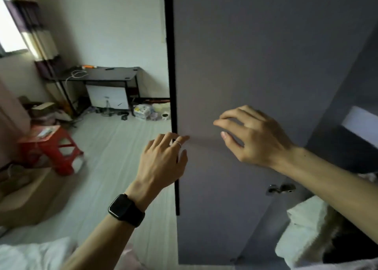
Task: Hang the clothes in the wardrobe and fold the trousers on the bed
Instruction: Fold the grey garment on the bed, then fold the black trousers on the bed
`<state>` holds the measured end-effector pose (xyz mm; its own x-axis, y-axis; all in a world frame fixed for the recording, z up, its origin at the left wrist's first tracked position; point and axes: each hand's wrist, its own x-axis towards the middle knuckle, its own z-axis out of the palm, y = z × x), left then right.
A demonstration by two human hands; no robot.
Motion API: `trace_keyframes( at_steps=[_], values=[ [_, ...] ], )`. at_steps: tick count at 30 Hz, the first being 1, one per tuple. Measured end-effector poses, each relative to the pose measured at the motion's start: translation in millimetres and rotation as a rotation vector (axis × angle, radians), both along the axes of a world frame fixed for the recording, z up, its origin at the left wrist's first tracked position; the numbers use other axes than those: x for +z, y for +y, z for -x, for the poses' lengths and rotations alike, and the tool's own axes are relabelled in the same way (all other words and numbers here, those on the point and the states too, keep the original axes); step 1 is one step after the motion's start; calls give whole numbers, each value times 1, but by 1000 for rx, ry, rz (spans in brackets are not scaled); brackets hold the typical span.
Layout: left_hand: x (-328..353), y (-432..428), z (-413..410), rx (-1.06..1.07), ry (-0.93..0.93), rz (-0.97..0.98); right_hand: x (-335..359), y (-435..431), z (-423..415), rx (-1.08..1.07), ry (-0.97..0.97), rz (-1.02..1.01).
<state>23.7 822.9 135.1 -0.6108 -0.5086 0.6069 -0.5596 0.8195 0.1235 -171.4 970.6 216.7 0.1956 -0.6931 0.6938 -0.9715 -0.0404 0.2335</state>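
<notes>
**Both hands up at the wardrobe door**

Closest to you, white bedding (30, 255) sits low, left of the wardrobe door (255, 65). Your left hand (161, 161), with a watch (126, 210) on the wrist, lies over the door's black edge strip (171, 65), fingers straightish, slightly apart, gripping nothing. Your right hand (255, 138) hovers before the door face, fingers loosely curled, spread, empty. White fluffy fabric (306, 228) bunches low, right of the door. Far left of it are a red stool (49, 147) and, beyond that, a dark desk (102, 73).

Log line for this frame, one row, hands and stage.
stage: at open wardrobe door | left hand: at its black edge, contact unclear | right hand: before door panel, fingers loosely curled, empty | clothes: none held
</notes>
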Motion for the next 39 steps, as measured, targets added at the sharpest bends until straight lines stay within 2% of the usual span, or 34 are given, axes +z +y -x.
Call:
trace_keyframes(
  at_steps=[5,9,13,19,26,31,39],
  values=[
    [-65,-45,-126,253,-158,-217,-89,-77,-118,205,-375,-85],
    [-104,-80,-215,418,-244,-399,-146,-134,-201,261,-673,-164],
    [-131,-117,-300,585,-249,-512,-196,-194,-279,285,-806,-317],
    [-156,-169,-368,729,-232,-628,-242,-279,-336,276,-842,-463],
    [-190,-253,-395,839,-187,-723,-268,-411,-359,319,-848,-577],
    [-203,-369,-385,949,-174,-700,-283,-551,-364,430,-805,-646],
    [-206,-576,-380,1221,-19,-768,-288,-799,-381,687,-695,-822]
  ],
)
